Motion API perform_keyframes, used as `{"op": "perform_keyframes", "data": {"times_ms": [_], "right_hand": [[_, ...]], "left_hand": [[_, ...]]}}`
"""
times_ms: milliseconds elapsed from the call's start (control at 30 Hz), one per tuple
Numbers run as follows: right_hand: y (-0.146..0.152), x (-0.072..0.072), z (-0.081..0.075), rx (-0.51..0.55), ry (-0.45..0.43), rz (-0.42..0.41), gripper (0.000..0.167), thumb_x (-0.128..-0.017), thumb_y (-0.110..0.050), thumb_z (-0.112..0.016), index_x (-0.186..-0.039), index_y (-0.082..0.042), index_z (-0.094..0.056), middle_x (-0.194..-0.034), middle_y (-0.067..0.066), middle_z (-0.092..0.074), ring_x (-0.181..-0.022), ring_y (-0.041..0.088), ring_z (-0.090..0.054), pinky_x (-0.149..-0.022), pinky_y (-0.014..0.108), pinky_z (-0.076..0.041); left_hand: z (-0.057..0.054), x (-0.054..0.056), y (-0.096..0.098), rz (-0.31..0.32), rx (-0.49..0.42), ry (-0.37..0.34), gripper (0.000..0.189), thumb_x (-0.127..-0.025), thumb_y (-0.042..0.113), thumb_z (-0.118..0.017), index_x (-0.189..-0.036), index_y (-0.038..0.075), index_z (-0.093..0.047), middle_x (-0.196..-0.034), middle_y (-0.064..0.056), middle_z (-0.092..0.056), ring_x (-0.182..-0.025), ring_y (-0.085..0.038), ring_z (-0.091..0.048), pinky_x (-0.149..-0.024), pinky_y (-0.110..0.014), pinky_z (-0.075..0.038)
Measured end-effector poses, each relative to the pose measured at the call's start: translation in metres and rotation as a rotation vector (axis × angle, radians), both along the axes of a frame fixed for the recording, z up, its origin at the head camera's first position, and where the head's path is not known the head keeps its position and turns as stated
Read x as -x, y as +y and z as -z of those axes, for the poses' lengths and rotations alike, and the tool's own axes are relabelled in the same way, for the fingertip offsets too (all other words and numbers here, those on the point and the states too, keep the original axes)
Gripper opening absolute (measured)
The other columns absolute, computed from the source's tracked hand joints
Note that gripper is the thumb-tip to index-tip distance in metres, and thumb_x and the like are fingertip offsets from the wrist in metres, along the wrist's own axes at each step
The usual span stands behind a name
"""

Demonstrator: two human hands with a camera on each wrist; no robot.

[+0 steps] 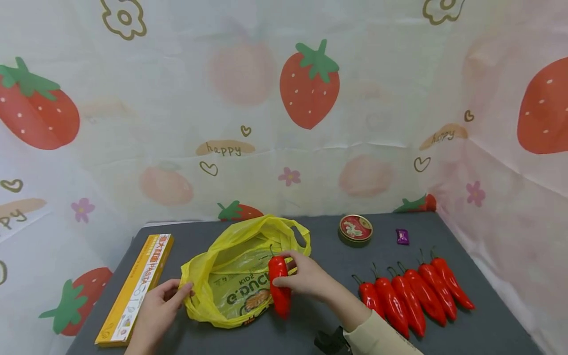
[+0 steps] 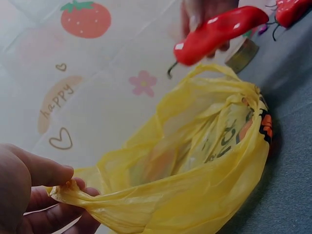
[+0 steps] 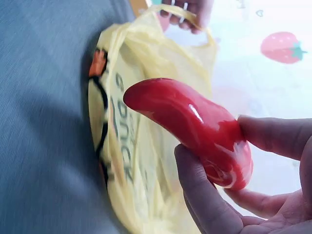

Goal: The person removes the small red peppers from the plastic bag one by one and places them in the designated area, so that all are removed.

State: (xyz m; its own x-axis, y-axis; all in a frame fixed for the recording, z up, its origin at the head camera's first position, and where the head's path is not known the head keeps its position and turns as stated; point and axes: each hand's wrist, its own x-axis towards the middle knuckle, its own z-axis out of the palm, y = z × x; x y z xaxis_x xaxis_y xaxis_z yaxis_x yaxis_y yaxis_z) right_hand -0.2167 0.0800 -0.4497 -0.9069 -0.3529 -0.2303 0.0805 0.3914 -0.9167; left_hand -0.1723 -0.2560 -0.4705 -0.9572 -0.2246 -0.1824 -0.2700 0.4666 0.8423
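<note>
A yellow plastic bag (image 1: 199,291) stands with its mouth spread wide, lettering showing on its inner side. My left hand (image 1: 161,305) pinches the bag's left edge between thumb and fingers; the left wrist view shows the gathered plastic (image 2: 73,192) there. In my right hand (image 1: 306,276) a glossy red chili pepper (image 1: 278,286) is gripped near its stem end, tip pointing down. It overlaps the right side of the bag's mouth in the head view. Up close in the right wrist view, thumb and fingers hold the pepper (image 3: 190,126) in front of the bag (image 3: 141,195).
Several more red chili peppers (image 1: 412,293) lie in a row at the right. A round red-lidded tin (image 1: 355,230) and a small purple packet (image 1: 402,236) sit at the back. Left of the bag lies a yellow pasta box (image 1: 137,291). A strawberry-print curtain (image 1: 266,108) surrounds the dark table.
</note>
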Motion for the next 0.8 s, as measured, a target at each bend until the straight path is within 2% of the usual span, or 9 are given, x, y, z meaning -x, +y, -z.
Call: {"op": "perform_keyframes", "data": {"times_ms": [233,500,800], "right_hand": [[0.049,-0.016,0.006,-0.102,0.110,0.089,0.068,-0.086,-0.026,-0.079,-0.145,-0.012,-0.047,-0.116,0.015,-0.061,-0.094,0.026,-0.065,-0.070,0.041,-0.058],[0.084,-0.027,0.016,-0.151,0.104,0.210,0.062,-0.084,-0.026,-0.082,-0.139,-0.019,-0.053,-0.115,0.010,-0.063,-0.092,0.023,-0.066,-0.068,0.040,-0.058],[0.108,-0.040,0.024,-0.269,0.136,0.251,0.064,-0.083,-0.028,-0.084,-0.138,-0.014,-0.055,-0.108,0.006,-0.068,-0.087,0.017,-0.064,-0.073,0.039,-0.056]], "left_hand": [[0.003,0.000,0.002,-0.009,-0.024,0.004,0.046,-0.098,0.047,-0.063,-0.113,0.003,-0.070,-0.092,0.000,-0.072,-0.080,-0.015,-0.057,-0.068,-0.029,-0.049],[0.003,-0.002,0.003,-0.010,-0.029,0.009,0.045,-0.099,0.044,-0.063,-0.114,0.002,-0.070,-0.092,0.000,-0.072,-0.081,-0.012,-0.057,-0.068,-0.029,-0.050],[0.008,-0.001,0.007,-0.014,-0.040,0.006,0.045,-0.099,0.045,-0.064,-0.114,0.003,-0.070,-0.093,0.000,-0.073,-0.080,-0.012,-0.058,-0.068,-0.029,-0.050]]}}
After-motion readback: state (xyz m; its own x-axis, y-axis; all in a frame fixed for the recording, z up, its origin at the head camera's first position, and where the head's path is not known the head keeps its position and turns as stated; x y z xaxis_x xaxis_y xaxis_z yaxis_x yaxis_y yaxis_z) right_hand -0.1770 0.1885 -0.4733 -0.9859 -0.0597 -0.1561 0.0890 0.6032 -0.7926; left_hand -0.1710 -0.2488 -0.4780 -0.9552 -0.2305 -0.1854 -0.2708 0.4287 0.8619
